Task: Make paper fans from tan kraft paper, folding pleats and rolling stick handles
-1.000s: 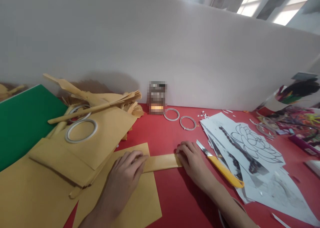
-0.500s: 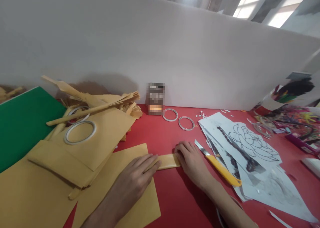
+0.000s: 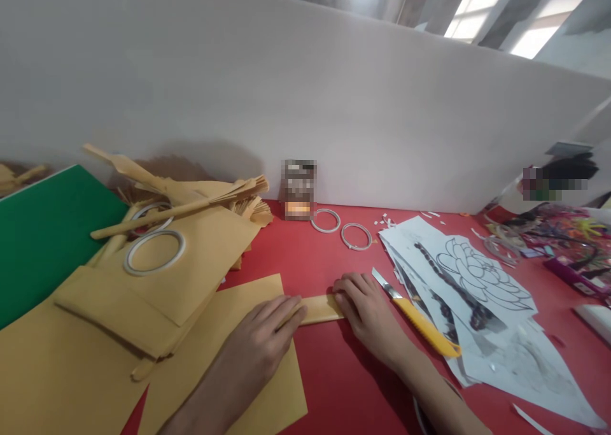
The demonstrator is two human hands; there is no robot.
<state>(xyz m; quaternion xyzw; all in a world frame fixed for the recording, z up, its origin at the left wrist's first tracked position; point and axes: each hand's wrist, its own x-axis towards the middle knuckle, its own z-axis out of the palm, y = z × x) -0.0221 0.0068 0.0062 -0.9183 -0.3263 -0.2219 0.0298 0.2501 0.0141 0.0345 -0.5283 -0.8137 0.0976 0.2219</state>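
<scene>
A narrow folded strip of tan kraft paper (image 3: pixel 321 309) lies across the red tabletop between my two hands. My left hand (image 3: pixel 270 327) is closed over its left end, the fingers pressed together and the thumb along the near side. At the right end my right hand (image 3: pixel 363 301) grips the strip with curled fingers, and its fingertips are partly hidden. Under my left hand and wrist is a flat tan paper sheet (image 3: pixel 286 390). Just right of my right hand rests a yellow utility knife (image 3: pixel 422 323), its blade extended.
Folded tan papers (image 3: pixel 143 307) are heaped on the left, topped by a tape roll (image 3: pixel 155 253). Two more tape rings, one of them a tape ring (image 3: pixel 356 237), lie near the white partition (image 3: pixel 305 91). Printed sheets (image 3: pixel 477 269) cover the right side. A green board (image 3: pixel 52 244) leans far left.
Almost nothing differs. Both hands keep the same place on the paper strip, and the whole view has shifted very slightly.
</scene>
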